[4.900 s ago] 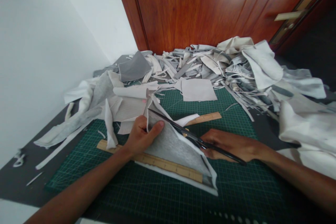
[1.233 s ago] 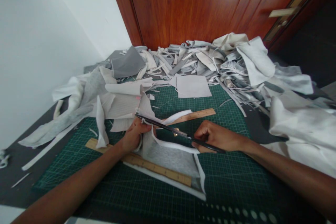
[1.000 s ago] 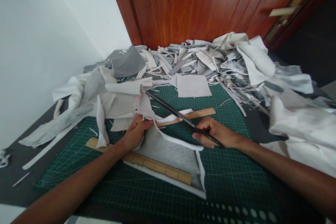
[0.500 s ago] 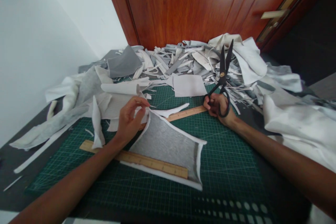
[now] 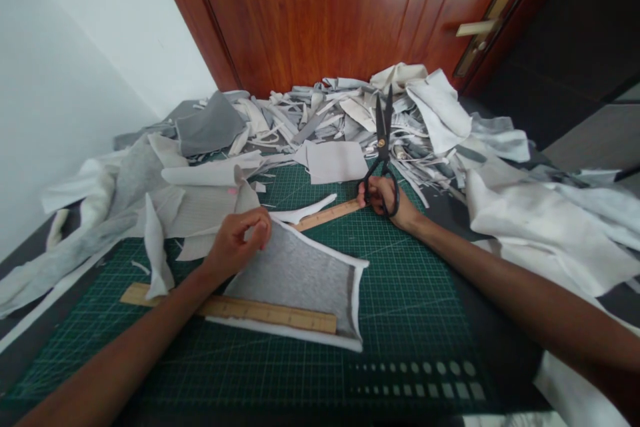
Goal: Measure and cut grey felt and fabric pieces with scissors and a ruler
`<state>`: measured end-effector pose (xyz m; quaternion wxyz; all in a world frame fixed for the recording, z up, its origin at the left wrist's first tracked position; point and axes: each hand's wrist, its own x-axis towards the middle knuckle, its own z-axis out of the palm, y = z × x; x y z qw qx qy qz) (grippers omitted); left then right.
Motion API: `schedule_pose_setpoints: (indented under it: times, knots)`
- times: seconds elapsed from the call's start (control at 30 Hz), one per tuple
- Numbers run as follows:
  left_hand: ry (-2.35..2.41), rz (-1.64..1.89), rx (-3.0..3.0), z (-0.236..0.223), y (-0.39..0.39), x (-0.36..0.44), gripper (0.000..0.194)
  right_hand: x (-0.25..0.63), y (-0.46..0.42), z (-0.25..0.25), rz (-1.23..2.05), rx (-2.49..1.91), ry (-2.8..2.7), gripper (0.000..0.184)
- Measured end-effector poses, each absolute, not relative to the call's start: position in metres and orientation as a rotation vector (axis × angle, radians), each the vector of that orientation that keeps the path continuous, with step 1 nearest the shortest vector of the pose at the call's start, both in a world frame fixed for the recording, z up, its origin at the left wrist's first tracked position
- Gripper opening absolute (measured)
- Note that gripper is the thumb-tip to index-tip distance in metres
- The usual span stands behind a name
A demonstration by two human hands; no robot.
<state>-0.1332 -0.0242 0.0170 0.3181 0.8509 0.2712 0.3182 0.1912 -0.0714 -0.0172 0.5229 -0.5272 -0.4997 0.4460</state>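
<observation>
A grey fabric piece [image 5: 300, 277] with a white padded border lies flat on the green cutting mat [image 5: 415, 293]. A wooden ruler [image 5: 240, 309] rests across its near edge. My left hand [image 5: 237, 245] is curled at the piece's far left corner, fingers pinched on the fabric edge. My right hand [image 5: 384, 199] grips the handles of black scissors [image 5: 384, 135], blades closed and pointing away towards the door. A second wooden ruler [image 5: 327, 215] lies just left of that hand, beside a trimmed white strip [image 5: 307, 210].
A large heap of grey and white fabric scraps [image 5: 320, 120] fills the back of the mat against a wooden door [image 5: 325, 7]. Big white cloth pieces [image 5: 540, 227] lie at the right. A white wall [image 5: 60, 80] bounds the left.
The scissors finished cutting along the piece's far edge, then my right hand lifted them away to the back right, blades now closed. The trimmed piece dropped flat; my left hand stays at its corner.
</observation>
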Motion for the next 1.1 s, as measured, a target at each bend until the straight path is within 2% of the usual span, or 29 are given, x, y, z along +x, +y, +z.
schedule_pose_setpoints:
  times: [0.07, 0.13, 0.27, 0.33, 0.57, 0.8, 1.1]
  knots:
    - [0.54, 0.656, 2.313, 0.013, -0.02, -0.132, 0.055, 0.191, -0.073, -0.014, 1.038, -1.273, -1.267, 0.049]
    - [0.374, 0.495, 2.393, 0.008, -0.018, -0.13, 0.052, 0.19, -0.074, -0.011, 1.003, -1.279, -1.325, 0.05]
    - [0.278, 0.36, 2.564, 0.002, -0.019, -0.126, 0.024, 0.189, -0.074, -0.007, 0.964, -1.284, -1.379, 0.053]
    - [0.333, 0.353, 2.655, 0.002, -0.022, -0.126, 0.02, 0.189, -0.073, -0.007, 0.961, -1.29, -1.39, 0.053]
    - [0.47, 0.428, 2.814, 0.0, -0.028, -0.127, 0.039, 0.188, -0.074, -0.007, 0.973, -1.309, -1.358, 0.051]
    - [0.664, 0.421, 2.854, -0.007, -0.026, -0.128, 0.047, 0.187, -0.074, -0.007, 0.959, -1.342, -1.391, 0.058]
    - [0.861, 0.466, 2.87, -0.011, -0.027, -0.129, 0.056, 0.188, -0.075, -0.006, 0.959, -1.349, -1.402, 0.051]
